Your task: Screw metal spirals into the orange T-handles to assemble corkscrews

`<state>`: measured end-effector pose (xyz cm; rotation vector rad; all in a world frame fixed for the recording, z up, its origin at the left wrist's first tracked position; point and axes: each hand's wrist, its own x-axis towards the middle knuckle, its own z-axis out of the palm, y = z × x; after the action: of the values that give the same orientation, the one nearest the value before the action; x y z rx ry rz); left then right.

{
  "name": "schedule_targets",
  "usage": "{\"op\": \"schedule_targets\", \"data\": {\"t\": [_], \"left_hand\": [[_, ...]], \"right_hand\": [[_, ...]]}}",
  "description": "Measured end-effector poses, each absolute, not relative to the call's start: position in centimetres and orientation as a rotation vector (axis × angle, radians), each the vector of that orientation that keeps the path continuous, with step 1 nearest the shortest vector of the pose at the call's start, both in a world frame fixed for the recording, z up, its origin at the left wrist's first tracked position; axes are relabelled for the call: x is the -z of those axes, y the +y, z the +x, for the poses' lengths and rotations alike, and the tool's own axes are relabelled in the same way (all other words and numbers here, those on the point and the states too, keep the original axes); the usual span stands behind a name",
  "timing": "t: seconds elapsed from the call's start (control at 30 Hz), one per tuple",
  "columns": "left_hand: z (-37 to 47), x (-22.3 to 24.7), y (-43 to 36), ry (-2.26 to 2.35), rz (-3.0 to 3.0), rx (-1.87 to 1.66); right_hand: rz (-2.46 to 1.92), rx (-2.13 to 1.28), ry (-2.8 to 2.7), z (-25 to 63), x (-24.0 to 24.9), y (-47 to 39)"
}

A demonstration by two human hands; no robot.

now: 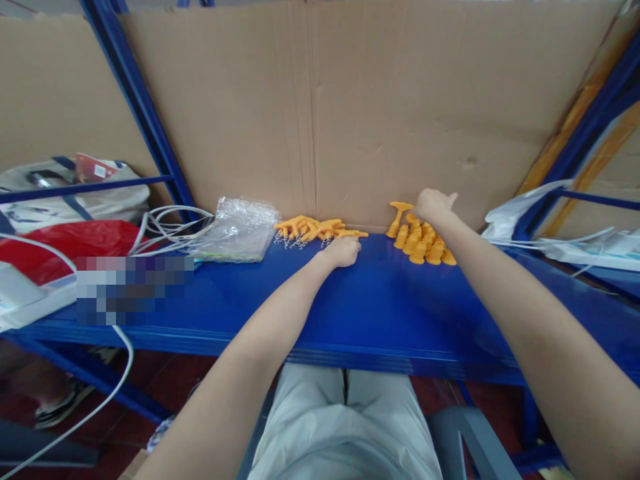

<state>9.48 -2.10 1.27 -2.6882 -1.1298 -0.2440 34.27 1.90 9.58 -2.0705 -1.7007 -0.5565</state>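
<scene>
My left hand is closed at the right end of a pile of orange-yellow corkscrews with T-shaped handles and wire spirals. One corkscrew handle shows along the top of its fingers; the spiral of that one is hidden. At the back right, my right hand is curled over a cluster of yellow bell-shaped sleeves, one digit sticking out to the right. Just left of it stands a sleeve topped by a T-handle. Whatever its curled fingers hold is hidden behind the hand.
Clear plastic bags lie left of the corkscrews on the blue table. Further left are white cables, a red bag and a blurred-out patch. Cardboard backs the table. White cables and a power strip lie right.
</scene>
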Motion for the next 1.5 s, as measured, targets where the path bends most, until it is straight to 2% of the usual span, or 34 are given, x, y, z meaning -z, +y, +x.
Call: {"op": "schedule_targets", "data": {"t": [0.23, 0.5, 0.63, 1.0, 1.27, 1.5], "left_hand": [[9.8, -1.5, -2.5, -1.118, -2.701, 0.254], [11.5, -1.8, -3.2, -1.07, -2.867, 0.337], [11.7, -2.2, -3.4, -1.113, -2.941, 0.377], [8.0, -1.3, -2.5, -1.596, -2.504, 0.24], [8.1, -1.1, -1.7, -1.474, -2.493, 0.213], [9.3, -2.1, -3.5, -1.643, -2.45, 0.18]], "right_hand": [[-2.104, 0.418, -1.759, 31.8, -11.3, -3.9], [-1.962, 0.312, -1.988, 28.5, -7.7, -8.4], [-1.987, 0.278, -2.062, 28.3, -6.5, -8.7], [-1.934, 0.326, -2.16, 29.4, -5.5, -8.4], [-1.779, 0.304, -2.217, 29.1, -4.3, -8.0], [-1.748, 0.115, -2.196, 28.4, -3.6, -8.2]]}}
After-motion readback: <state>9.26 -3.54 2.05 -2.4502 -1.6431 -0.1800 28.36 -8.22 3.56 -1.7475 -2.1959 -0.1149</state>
